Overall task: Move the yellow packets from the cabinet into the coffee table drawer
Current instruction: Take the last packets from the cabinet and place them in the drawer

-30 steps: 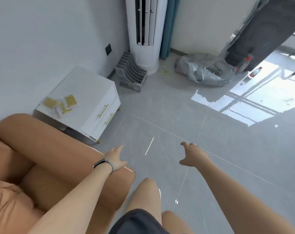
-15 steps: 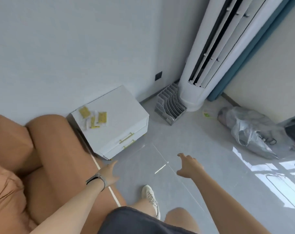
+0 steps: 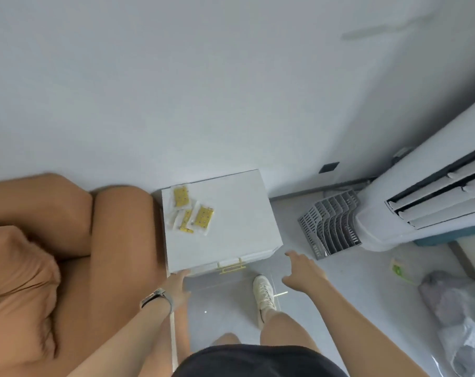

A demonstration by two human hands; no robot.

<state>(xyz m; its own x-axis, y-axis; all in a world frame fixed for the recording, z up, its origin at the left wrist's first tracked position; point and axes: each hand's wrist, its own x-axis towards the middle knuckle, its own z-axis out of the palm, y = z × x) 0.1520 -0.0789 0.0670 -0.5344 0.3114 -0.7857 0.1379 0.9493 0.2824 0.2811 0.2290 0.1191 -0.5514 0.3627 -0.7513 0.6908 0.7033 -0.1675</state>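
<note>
Packets (image 3: 193, 211), yellow and plastic-sleeved, lie scattered on the white cabinet (image 3: 231, 213) toward its sofa-side rear corner. My left hand (image 3: 178, 285) and right hand (image 3: 303, 273) hover at its front, fingers relaxed, holding nothing. I judge them light, slick; pinch edges.

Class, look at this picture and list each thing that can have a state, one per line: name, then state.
Three yellow packets in clear wrappers: lying loose on the cabinet top, untouched.
White two-drawer cabinet with gold handles: drawers closed.
Left hand: open, holding nothing, near the cabinet's front corner.
Right hand: open, holding nothing, in front of the cabinet.
Grey plastic file rack: empty, lying on the floor.
</note>
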